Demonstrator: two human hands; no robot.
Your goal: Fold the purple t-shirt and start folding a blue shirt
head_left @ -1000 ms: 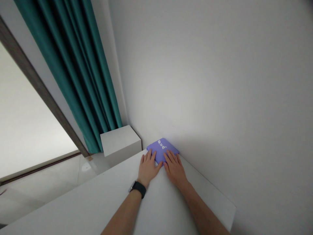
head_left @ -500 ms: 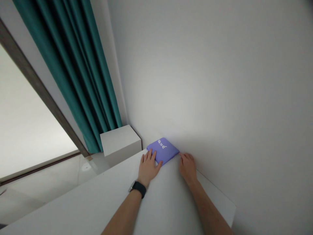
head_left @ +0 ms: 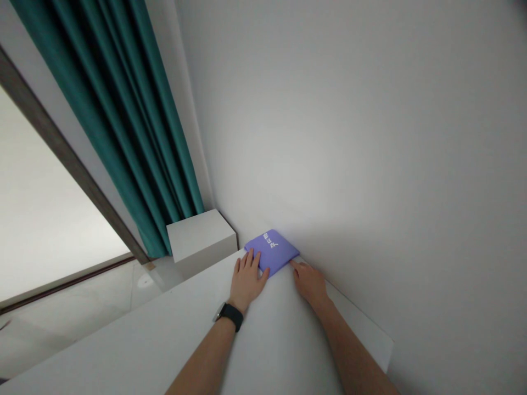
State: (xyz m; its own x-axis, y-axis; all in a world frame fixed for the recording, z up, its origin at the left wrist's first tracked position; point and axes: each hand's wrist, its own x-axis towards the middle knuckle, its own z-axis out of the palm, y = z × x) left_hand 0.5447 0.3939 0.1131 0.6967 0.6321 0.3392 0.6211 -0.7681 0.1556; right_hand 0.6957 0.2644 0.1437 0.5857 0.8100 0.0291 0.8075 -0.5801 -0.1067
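Note:
A flat purple piece (head_left: 275, 253), which looks like folded cloth or a thin pouch with white lettering, lies on the far end of the white tabletop (head_left: 263, 329), close to the wall. My left hand (head_left: 246, 280), a dark watch on its wrist, rests flat with fingers spread over the piece's near left edge. At its right corner, the outstretched index finger of my right hand (head_left: 308, 281) touches the near edge. The other fingers of that hand are curled in, their tips hidden from view.
The pale wall (head_left: 349, 164) rises right behind the tabletop. Beyond the table's left edge stands a lower white cabinet (head_left: 201, 233), with a green curtain (head_left: 135, 137) behind it. A glossy tiled floor (head_left: 102, 302) shows at the left.
My right index finger has slid left from the purple piece's right corner along its near edge. My left hand keeps its place on it. The view has shifted slightly.

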